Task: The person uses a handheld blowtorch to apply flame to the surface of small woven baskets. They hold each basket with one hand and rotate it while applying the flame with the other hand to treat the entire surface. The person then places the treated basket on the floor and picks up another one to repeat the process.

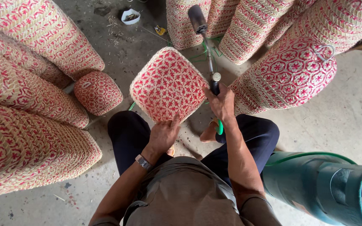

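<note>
Red-n-tan woven basket (pixel 168 83), star pattern

basket (pixel 168 83) between stacked baskets (pixel 30 104), gas cylinder (pixel 319 186) at right

The green gas cylinder (pixel 315 184) is cut off by the bottom-right edge.

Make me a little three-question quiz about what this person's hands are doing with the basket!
1. True or false: the left hand grips the edge of the red-and-straw woven basket.
2. What does the right hand hold? A) scissors B) a long torch wand C) a brush
3. What colour is the gas cylinder lying beside the person?

Key: 1 true; 2 B; 3 green.
</note>
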